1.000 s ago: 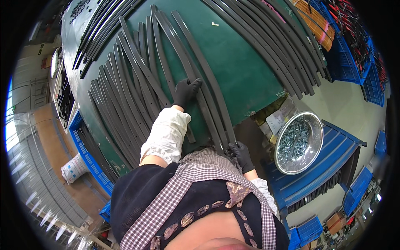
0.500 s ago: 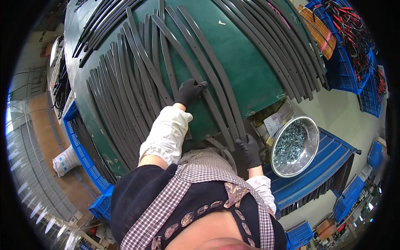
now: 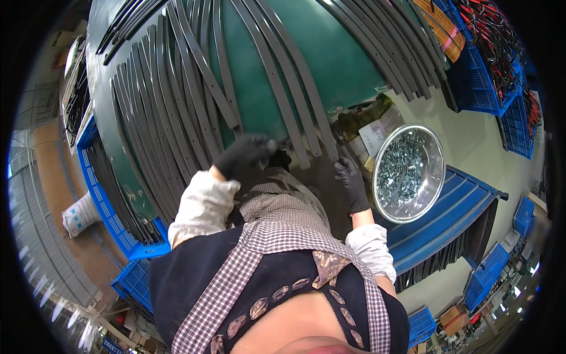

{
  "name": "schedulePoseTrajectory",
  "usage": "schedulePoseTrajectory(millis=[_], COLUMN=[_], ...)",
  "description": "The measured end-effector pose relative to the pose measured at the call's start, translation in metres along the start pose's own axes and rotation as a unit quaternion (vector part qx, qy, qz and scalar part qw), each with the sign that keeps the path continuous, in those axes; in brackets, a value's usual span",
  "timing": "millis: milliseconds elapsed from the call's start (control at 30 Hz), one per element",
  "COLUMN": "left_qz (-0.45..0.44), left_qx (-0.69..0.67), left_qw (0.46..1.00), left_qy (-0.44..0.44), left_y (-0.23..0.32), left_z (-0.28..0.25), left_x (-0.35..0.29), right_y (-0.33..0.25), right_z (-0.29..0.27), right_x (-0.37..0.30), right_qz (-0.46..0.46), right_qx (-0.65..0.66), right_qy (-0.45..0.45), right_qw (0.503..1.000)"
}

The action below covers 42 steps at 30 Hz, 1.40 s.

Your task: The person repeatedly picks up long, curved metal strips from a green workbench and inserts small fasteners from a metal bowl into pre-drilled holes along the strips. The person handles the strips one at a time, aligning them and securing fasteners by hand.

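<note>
Three long, curved dark grey strips lie side by side on the green tabletop, their near ends overhanging its edge. My right hand, in a black glove, is at the near end of the rightmost strip. Its fingers are drawn together by that end; whatever they pinch is hidden. My left hand, gloved in black too, is off the strips, in front of my apron and blurred by motion. Just beyond it, many similar strips with small holes lie in a loose row.
Right of my right hand stands a steel bowl of small shiny metal parts, on a blue surface. More strips lie at the far right. Blue crates with red-and-black items stand beyond, and a blue crate holds strips at left.
My left hand has left the strip and come back toward my body, leftward. The leftmost of the three strips now lies closer alongside the others. My right hand stays by the strip ends.
</note>
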<state>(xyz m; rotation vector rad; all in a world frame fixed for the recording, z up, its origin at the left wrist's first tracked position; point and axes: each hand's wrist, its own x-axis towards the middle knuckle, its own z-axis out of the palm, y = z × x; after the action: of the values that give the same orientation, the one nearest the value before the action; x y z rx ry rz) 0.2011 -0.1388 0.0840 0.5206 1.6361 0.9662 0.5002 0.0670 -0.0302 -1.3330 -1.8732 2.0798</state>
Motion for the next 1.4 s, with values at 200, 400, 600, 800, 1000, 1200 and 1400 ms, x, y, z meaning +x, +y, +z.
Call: schedulePoseTrajectory(millis=[200, 400, 600, 800, 1000, 1200, 1400], left_qz=[-0.215, -0.275, -0.372, -0.421, -0.451, -0.447, -0.408], left_qx=[0.168, 0.291, 0.208, 0.145, 0.085, 0.031, -0.005], left_qw=[0.961, 0.907, 0.895, 0.884, 0.874, 0.879, 0.901], left_qy=[0.038, 0.133, 0.132, 0.145, 0.161, 0.164, 0.150], left_y=[-0.224, -0.374, -0.448, -0.512, -0.553, -0.541, -0.470], left_z=[0.073, 0.147, 0.154, 0.129, 0.128, 0.162, 0.167], left_x=[-0.106, -0.166, -0.177, -0.183, -0.183, -0.200, -0.198], right_y=[0.045, 0.073, 0.052, 0.029, 0.023, 0.028, 0.062], right_z=[-0.035, -0.062, -0.042, 0.036, 0.077, 0.039, -0.025], right_x=[-0.098, -0.167, -0.167, -0.126, -0.092, -0.105, -0.165], right_qz=[0.093, 0.127, 0.140, 0.150, 0.186, 0.146, 0.146], right_qx=[-0.018, -0.241, -0.384, -0.421, -0.369, -0.384, -0.334], right_qy=[-0.024, -0.068, -0.080, -0.157, -0.197, -0.144, -0.055], right_qw=[0.995, 0.960, 0.909, 0.881, 0.889, 0.900, 0.930])
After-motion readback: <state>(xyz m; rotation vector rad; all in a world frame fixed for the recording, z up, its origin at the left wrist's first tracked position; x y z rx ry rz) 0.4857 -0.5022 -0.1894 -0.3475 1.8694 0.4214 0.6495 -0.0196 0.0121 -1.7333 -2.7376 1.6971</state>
